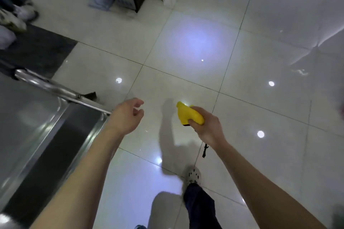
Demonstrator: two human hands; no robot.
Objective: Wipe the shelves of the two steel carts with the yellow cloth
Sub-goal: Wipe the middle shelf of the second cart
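Presently: right hand (pixel 206 126) grips bunched yellow cloth (pixel 188 114) over tiled floor (pixel 260 42), left hand (pixel 128 115) loosely curled and empty beside steel cart (pixel 61 87) rail; best to spread cloth flat before wiping the shelf.

Left grip (pixel 128 115) loosely curled, right grip (pixel 206 126) clenched.
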